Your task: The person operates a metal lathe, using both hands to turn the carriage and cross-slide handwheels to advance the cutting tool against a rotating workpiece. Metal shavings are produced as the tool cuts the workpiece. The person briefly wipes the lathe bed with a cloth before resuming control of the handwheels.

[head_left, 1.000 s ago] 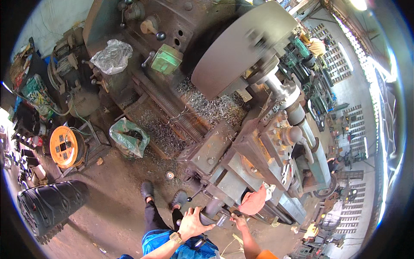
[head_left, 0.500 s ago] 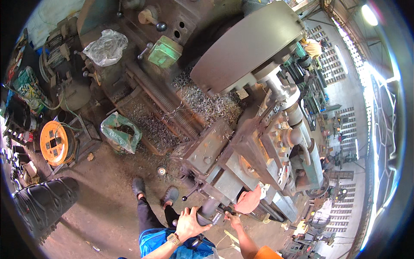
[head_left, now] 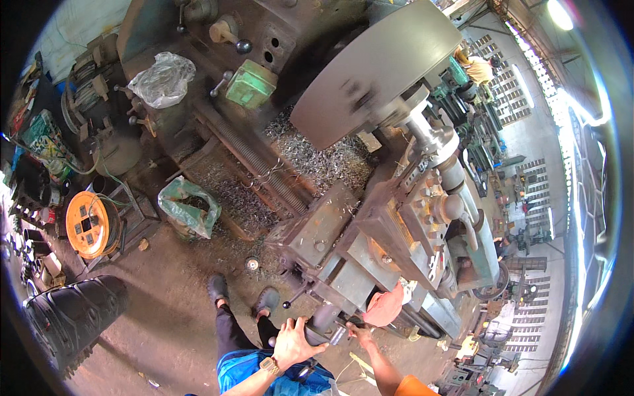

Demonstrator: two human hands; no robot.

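In the head view my left hand point(head_left: 297, 343), a watch on its wrist, is wrapped over the round grey handwheel point(head_left: 316, 334) at the front of a large metal lathe. My right hand point(head_left: 361, 334) is closed on a small dark handle point(head_left: 350, 325) just right of the wheel; the fingers partly hide it. Close above that hand lies a pink cloth point(head_left: 383, 307) on the machine. Beyond is the tool post point(head_left: 422, 204) with several bolts. A big grey disc-shaped chuck point(head_left: 380, 72), smeared by motion, stands at the top.
Metal chips point(head_left: 323, 158) lie heaped under the chuck beside a long lead screw point(head_left: 261, 165). A green plastic bag point(head_left: 188, 206), an orange cable reel point(head_left: 89, 226) and a black drum point(head_left: 76, 317) stand to the left. A ball-ended lever point(head_left: 286, 305) juts out near my left hand.
The chuck has turned, with dark blurred marks now on its rim. Both hands keep their hold, and the whole view has shifted slightly.
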